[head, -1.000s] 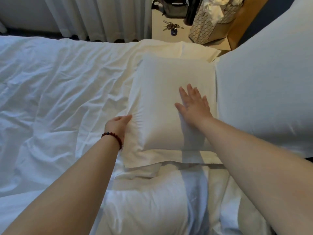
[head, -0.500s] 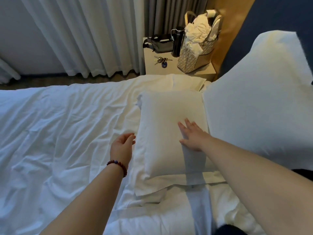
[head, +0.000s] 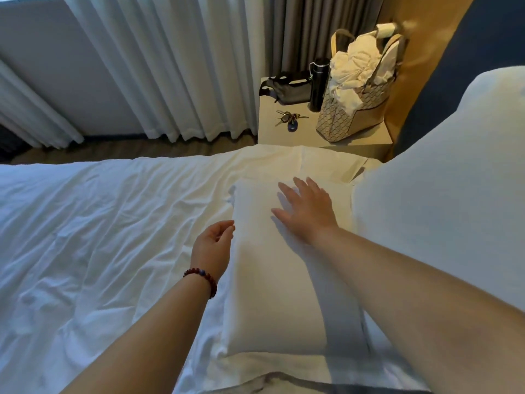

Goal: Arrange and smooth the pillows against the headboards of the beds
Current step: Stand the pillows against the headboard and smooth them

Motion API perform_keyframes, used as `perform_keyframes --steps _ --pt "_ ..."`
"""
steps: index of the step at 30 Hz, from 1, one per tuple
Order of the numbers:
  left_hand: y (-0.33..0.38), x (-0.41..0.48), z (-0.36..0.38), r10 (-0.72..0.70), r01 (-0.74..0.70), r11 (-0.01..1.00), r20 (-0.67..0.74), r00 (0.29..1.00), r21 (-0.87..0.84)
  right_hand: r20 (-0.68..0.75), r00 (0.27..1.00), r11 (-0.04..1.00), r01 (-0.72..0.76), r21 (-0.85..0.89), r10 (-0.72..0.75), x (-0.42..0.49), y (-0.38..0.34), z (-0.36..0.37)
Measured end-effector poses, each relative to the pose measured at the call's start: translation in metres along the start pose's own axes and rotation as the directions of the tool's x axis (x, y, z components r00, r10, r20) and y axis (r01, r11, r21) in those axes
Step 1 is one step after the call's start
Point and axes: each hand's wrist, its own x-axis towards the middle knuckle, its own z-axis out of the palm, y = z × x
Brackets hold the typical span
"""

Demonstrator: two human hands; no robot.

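A small white pillow [head: 272, 294] lies flat on the bed in the middle of the view. My right hand [head: 308, 213] rests palm down on its far half, fingers spread. My left hand [head: 213, 245], with a bead bracelet on the wrist, hovers at the pillow's left edge, fingers loosely curled and holding nothing. A large white pillow [head: 443, 211] leans upright at the right against the dark blue headboard [head: 483, 38], its edge next to the small pillow.
The wrinkled white duvet [head: 91, 237] covers the bed to the left. Beyond the bed stands a nightstand [head: 272, 132] with keys [head: 289, 120], a black bottle [head: 319, 83], a dark pouch [head: 287, 88] and a patterned tote bag [head: 355, 92]. Curtains [head: 170, 66] hang behind.
My right hand slid up the small pillow toward its far end and spread out. My left hand came off the pillow's left edge. The camera tilted up, showing more of the nightstand.
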Motion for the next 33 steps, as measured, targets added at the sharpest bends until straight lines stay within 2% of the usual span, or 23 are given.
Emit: perform_keyframes --steps 4,8,11,15,20,22,25,30,33 --pt "-0.001 0.040 0.020 0.011 -0.009 0.997 -0.029 1.000 0.071 0.019 0.999 0.999 0.042 -0.011 -0.042 0.011 0.017 0.046" --pt "0.004 0.095 0.036 -0.106 0.100 0.977 0.022 0.994 0.186 -0.112 0.992 0.997 0.061 0.057 -0.054 0.008 0.029 0.074" --pt "0.009 0.130 0.053 -0.287 0.282 0.956 0.064 0.956 0.080 -0.208 0.976 0.992 0.086 0.098 -0.064 0.008 0.034 0.090" --pt "0.016 0.156 0.069 -0.443 0.460 0.850 0.125 0.888 -0.256 -0.285 0.955 0.981 0.125 0.147 -0.080 0.012 0.041 0.106" --pt "0.015 0.170 0.064 -0.439 0.435 0.822 0.078 0.895 -0.368 -0.332 0.939 0.975 0.148 0.167 -0.086 0.016 0.048 0.120" --pt "0.014 0.174 0.057 -0.374 0.350 0.842 0.024 0.927 -0.411 -0.331 0.939 0.976 0.150 0.159 -0.090 0.016 0.048 0.122" --pt "0.022 0.170 0.049 -0.314 0.266 0.896 -0.085 0.946 -0.356 -0.327 0.940 0.978 0.149 0.148 -0.093 0.016 0.046 0.124" --pt "0.034 0.164 0.047 -0.267 0.206 0.908 -0.124 0.956 -0.366 -0.277 0.957 0.979 0.132 0.152 -0.086 0.013 0.044 0.121" --pt "0.032 0.145 0.049 -0.202 0.164 0.957 -0.143 0.969 -0.239 -0.243 0.967 0.981 0.120 0.153 -0.080 0.014 0.046 0.114"
